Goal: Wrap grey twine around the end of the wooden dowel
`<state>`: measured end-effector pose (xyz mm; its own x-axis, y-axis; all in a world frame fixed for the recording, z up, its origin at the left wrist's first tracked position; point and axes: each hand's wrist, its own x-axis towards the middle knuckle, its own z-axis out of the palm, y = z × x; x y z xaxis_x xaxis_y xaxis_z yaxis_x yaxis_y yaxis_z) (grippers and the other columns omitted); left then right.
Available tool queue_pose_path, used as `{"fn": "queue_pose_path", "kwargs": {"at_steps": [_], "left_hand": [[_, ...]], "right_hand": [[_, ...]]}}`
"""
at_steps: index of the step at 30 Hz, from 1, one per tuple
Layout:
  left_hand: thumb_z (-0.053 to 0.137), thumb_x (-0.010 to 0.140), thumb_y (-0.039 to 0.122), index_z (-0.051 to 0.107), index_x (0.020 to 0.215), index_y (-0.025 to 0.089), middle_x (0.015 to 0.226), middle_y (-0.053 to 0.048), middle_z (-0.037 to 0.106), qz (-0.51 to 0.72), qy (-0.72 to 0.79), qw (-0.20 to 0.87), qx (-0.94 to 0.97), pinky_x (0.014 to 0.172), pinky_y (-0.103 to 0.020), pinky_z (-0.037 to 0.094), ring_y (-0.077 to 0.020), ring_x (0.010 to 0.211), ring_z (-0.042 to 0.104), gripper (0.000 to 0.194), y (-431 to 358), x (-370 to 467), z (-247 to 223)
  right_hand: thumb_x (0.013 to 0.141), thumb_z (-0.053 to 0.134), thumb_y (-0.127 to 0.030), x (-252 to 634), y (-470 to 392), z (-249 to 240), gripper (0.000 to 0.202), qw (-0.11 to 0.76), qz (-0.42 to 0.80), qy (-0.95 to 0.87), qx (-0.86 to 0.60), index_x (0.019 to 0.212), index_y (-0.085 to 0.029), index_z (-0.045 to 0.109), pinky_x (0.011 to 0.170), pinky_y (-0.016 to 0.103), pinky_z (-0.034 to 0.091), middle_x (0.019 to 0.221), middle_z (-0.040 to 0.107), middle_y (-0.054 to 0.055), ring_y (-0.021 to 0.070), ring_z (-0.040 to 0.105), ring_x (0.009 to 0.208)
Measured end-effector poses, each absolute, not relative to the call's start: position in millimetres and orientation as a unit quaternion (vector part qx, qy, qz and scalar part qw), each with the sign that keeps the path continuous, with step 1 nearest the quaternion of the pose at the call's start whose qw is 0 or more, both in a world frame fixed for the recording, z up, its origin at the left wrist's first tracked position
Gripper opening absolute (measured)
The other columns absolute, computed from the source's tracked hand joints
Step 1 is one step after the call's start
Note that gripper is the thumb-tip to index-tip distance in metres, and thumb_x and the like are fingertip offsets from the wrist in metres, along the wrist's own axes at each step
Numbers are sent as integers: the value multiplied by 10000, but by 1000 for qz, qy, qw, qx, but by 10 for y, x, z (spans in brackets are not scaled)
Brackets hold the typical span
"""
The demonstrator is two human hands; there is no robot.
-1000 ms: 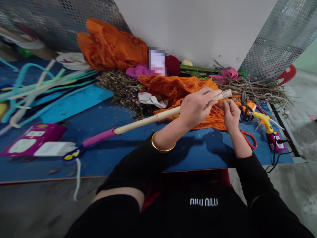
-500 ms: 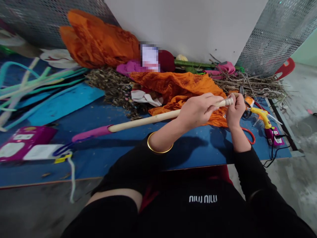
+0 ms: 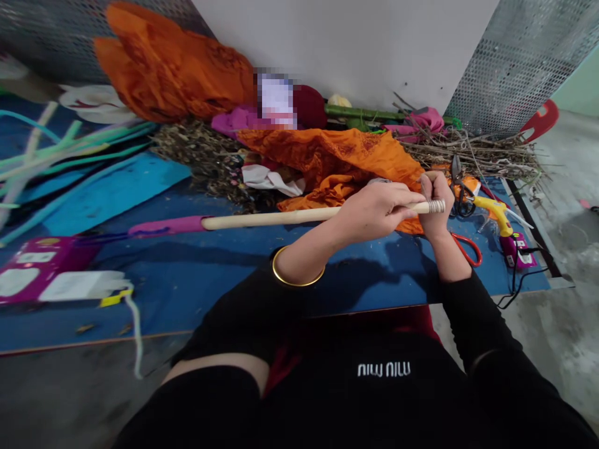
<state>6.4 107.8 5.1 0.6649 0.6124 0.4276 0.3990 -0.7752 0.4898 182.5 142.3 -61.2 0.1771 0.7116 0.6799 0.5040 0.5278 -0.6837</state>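
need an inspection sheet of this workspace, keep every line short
Surface: blue tabletop, brown bits near the front edge.
Held things: pale wooden stick, purple sleeve at one end, ringed tip at the other.
Clutter: orange cloth, dry twigs, dark shears, yellow glue gun.
Hands: left hand grips the stick; right hand curled at the tip, its hold unclear.
Cables: black cable by the small purple box, hanging past the edge.
Surroundings: perforated metal panel, concrete floor.
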Motion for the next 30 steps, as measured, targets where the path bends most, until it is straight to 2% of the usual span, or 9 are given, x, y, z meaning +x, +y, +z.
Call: {"fn": "queue_pose_path", "kwargs": {"at_steps": [6, 9, 12, 16, 19, 24, 30], "left_hand": [[519, 1008, 245, 771, 1091, 185, 983, -59, 749, 324, 289, 157, 887, 780, -265, 490, -169, 875, 675, 271, 1075, 2, 81], [539, 992, 236, 736, 1193, 190, 1018, -50, 753, 357, 323, 126, 867, 806, -261, 503, -168, 896, 679, 285, 1090, -30, 78], [540, 978, 222, 681, 1331, 198, 1118, -58, 755, 375, 362, 89, 849, 834, -273, 521, -174, 919, 686, 381, 1116, -54, 63], [517, 984, 224, 691, 1368, 240, 1168, -59, 747, 370, 412, 25, 832, 780, -275, 525, -180, 902, 698, 422, 1190, -76, 23], [526, 972, 224, 689, 1395, 252, 1210, -67, 743, 369, 451, 3, 813, 780, -285, 531, -204, 972, 718, 454, 1289, -75, -47], [521, 980, 218, 681, 1416, 230, 1231, -78, 749, 351, 470, 14, 810, 818, -299, 550, -222, 1028, 727, 464, 1444, -23, -233], [507, 1008, 247, 671, 1425, 209, 1226, -97, 749, 319, 483, 37, 815, 817, -322, 550, -232, 1012, 731, 450, 1506, 50, -381]], "right_hand": [[1023, 500, -463, 1854, 1429, -665, 325, 574, 87, -673, -458, 802, -227, 539, 637, 269, 408, 694, 521, -46, 110, 487, 630], [1038, 450, -464, 1877, 1453, -731, 341, 547, 62, -701, -453, 799, -236, 532, 623, 290, 412, 685, 528, -25, 132, 481, 614], [1054, 389, -522, 1866, 1461, -778, 426, 536, 30, -703, -466, 760, -242, 517, 598, 300, 399, 647, 527, -8, 148, 480, 591], [1069, 373, -507, 1806, 1405, -762, 405, 529, 55, -716, -452, 876, -232, 599, 656, 304, 461, 750, 661, 28, 164, 592, 664], [1065, 398, -461, 1779, 1352, -711, 353, 512, 85, -738, -432, 955, -231, 643, 738, 318, 503, 869, 731, 57, 180, 656, 768], [1035, 456, -468, 1780, 1322, -615, 352, 502, 152, -733, -432, 850, -233, 642, 654, 309, 471, 716, 639, 14, 160, 564, 657], [1017, 476, -494, 1750, 1363, -638, 377, 515, 178, -718, -434, 793, -233, 630, 651, 308, 467, 695, 612, 4, 153, 542, 650]]}}
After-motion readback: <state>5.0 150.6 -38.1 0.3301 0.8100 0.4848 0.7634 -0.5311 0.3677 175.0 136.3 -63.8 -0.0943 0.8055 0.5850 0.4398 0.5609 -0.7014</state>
